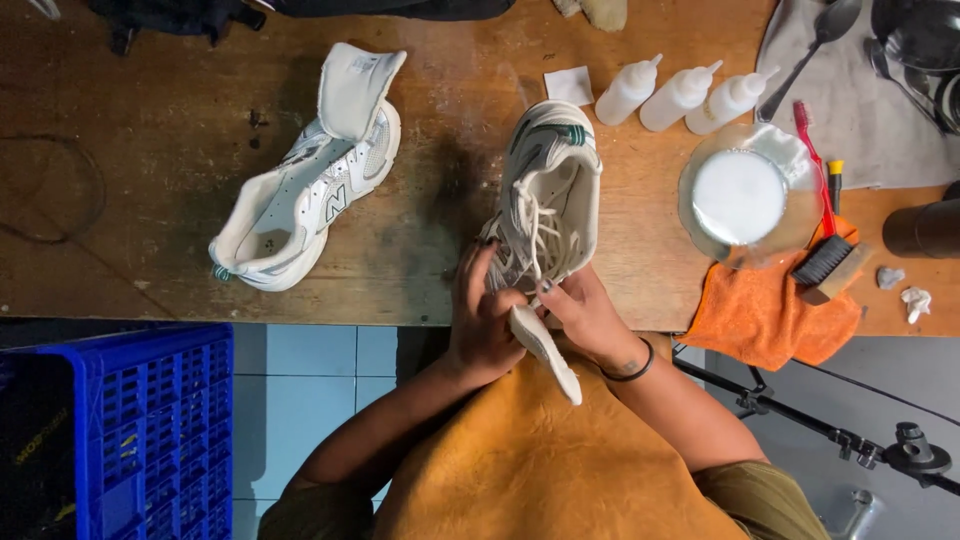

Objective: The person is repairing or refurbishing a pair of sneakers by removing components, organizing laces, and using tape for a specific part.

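From my head camera: my left hand [483, 320] and right hand [585, 315] are both closed on the white sneaker [548, 200] at the table [150, 230] edge, fingers in its laces [530, 235]. The 2nd sneaker [305, 185] lies well apart, left.

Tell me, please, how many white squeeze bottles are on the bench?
3, lying side by side at the bench's far edge: left bottle, middle bottle, right bottle, beside the glass bowl.

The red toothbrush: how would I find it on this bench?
Start at the round bowl of white liquid on the wooden bench. The red toothbrush lies along its far-side rim, above the orange cloth. It is slim and red, unlike the blocky black-bristled brush.
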